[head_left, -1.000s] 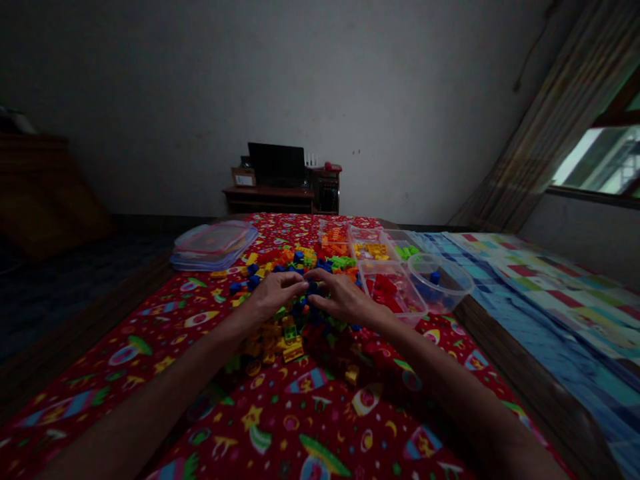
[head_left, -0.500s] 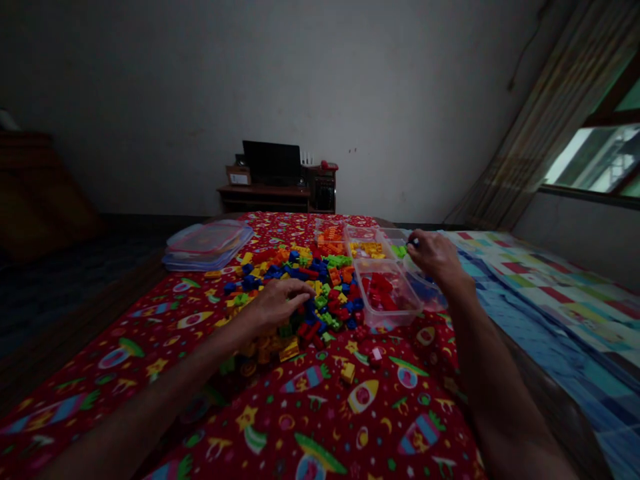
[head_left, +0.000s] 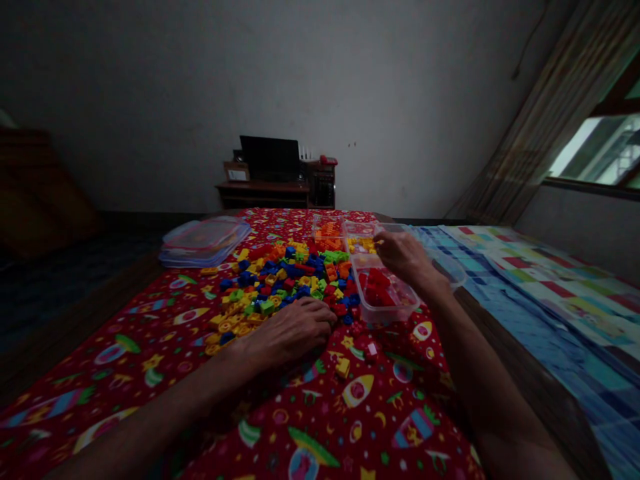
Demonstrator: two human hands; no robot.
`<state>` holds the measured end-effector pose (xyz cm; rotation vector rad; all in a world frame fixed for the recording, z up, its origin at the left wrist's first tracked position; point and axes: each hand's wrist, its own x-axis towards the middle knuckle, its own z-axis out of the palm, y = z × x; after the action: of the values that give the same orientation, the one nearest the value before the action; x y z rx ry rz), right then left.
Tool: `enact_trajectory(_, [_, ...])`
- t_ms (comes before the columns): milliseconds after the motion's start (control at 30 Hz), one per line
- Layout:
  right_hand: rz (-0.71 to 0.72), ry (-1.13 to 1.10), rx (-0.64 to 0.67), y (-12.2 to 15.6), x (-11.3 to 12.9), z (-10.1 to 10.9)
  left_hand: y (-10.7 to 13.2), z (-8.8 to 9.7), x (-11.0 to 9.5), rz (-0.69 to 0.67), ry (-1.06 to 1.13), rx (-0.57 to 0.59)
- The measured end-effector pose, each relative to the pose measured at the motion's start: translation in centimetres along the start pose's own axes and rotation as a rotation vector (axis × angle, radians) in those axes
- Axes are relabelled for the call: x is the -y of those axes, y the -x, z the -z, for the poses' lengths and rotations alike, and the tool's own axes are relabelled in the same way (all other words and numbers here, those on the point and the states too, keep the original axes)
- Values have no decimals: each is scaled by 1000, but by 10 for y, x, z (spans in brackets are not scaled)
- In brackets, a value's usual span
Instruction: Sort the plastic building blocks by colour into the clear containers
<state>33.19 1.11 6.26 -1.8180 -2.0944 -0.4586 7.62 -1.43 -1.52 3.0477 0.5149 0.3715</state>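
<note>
A heap of small plastic building bricks (head_left: 285, 280) in blue, yellow, red, green and orange lies on a red patterned cloth (head_left: 320, 413). My left hand (head_left: 290, 330) rests palm down at the near edge of the heap, fingers spread over a few bricks. My right hand (head_left: 403, 257) hovers over the clear tub of red bricks (head_left: 385, 293), fingers curled; whether it holds a brick is hidden. Behind it stand clear tubs of yellow bricks (head_left: 363, 245) and orange bricks (head_left: 327, 230).
A stack of clear lids (head_left: 205, 241) lies at the far left of the cloth. A clear round bowl (head_left: 453, 270) sits right of the tubs. A blue patchwork cloth (head_left: 545, 300) covers the right side. A low desk with a dark screen (head_left: 273, 167) stands by the wall.
My right hand went from the heap to the round bowl, then came back left over the red tub. My left hand slid nearer, to the heap's front edge.
</note>
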Motion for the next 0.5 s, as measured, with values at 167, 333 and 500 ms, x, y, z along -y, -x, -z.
enact_trajectory(167, [290,-83,128,10,58,-26,13,15,33,104,40,-30])
enact_trajectory(333, [409,-231,110,19,85,-58,31,22,60,425,14,-116])
enact_trajectory(500, [538,-295,77,24,103,-74,29,20,56,499,-57,6])
